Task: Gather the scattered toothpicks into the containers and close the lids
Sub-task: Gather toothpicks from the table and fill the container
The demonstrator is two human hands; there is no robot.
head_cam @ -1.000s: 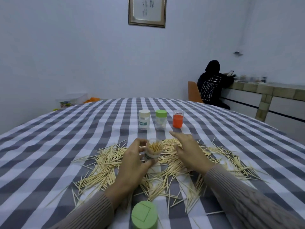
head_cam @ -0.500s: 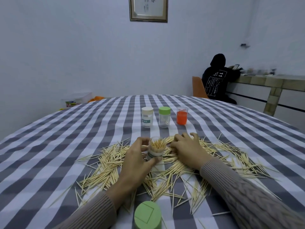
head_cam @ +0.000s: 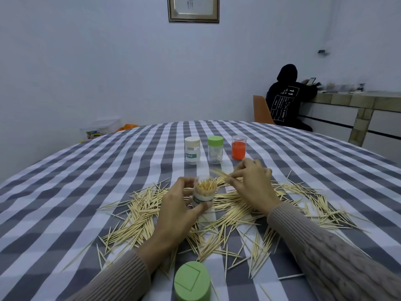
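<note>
Left hand [head_cam: 175, 210] grips open toothpick jar [head_cam: 204, 191] (nearly full) above checked tablecloth [head_cam: 65, 192] | right hand [head_cam: 251, 183] pinches toothpick bundle [head_cam: 221, 174] beside jar mouth | loose toothpicks [head_cam: 141, 213] scattered around | green lid [head_cam: 192, 283] nearest.

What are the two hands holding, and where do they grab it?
The left hand grips the open toothpick jar around its lower side. The right hand pinches a small bunch of toothpicks near one end.

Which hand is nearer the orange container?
Right. The right hand, pinching toothpicks, sits just in front of the orange container; the left hand grips the open jar farther back.
</note>
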